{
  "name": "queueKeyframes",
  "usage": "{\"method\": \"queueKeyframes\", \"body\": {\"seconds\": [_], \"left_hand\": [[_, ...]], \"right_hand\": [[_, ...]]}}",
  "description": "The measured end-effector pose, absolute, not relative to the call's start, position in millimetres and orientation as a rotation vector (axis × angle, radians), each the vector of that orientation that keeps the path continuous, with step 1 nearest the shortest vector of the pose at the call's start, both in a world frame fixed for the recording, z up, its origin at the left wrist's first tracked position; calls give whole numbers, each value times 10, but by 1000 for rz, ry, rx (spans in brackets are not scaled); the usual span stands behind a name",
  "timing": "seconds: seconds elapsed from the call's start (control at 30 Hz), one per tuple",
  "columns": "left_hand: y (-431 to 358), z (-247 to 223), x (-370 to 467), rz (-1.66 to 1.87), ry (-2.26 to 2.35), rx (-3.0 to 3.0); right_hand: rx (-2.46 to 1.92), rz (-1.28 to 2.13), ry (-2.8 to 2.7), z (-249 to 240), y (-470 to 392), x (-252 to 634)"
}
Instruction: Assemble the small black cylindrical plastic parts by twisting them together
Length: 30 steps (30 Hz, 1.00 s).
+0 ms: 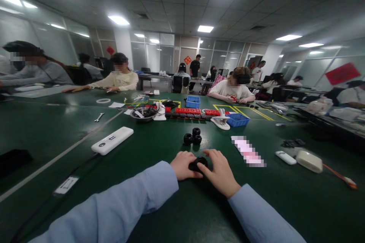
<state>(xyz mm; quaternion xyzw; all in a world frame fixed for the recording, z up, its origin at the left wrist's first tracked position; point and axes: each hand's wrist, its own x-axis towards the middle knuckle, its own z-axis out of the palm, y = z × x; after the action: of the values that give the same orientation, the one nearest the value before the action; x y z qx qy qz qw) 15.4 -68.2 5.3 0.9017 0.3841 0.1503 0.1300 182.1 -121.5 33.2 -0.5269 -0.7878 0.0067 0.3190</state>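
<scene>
Both hands are around a small black toy wheel (202,160) low over the green table. My left hand (184,165) grips it from the left, its thumb along the near side. From the right, my right hand (221,171) closes on it, with the thumb pressed on the wheel and the fingers curved over the far side. Part of the wheel is hidden by the fingers. Just beyond my hands, three more black wheels (196,132) sit in a tight cluster on the tabletop, touching or nearly so.
A white power bank (112,140) with a cable lies left, a wrench (99,117) beyond it. Ahead are a metal bowl (142,117), red modules (188,111), a white clamp (221,120) and blue baskets (238,120). A beige case (309,160) lies right. People sit across the table.
</scene>
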Motion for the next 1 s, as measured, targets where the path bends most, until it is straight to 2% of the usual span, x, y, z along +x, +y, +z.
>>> {"method": "queueKeyframes", "body": {"seconds": [0.63,1.0], "left_hand": [[-674,29,167,469,1137,2640],[-689,36,169,447,1165,2653]], "right_hand": [[-1338,42,-2201,404,-1255,1775],[-1172,97,-2301,489,-1344,1719]]}}
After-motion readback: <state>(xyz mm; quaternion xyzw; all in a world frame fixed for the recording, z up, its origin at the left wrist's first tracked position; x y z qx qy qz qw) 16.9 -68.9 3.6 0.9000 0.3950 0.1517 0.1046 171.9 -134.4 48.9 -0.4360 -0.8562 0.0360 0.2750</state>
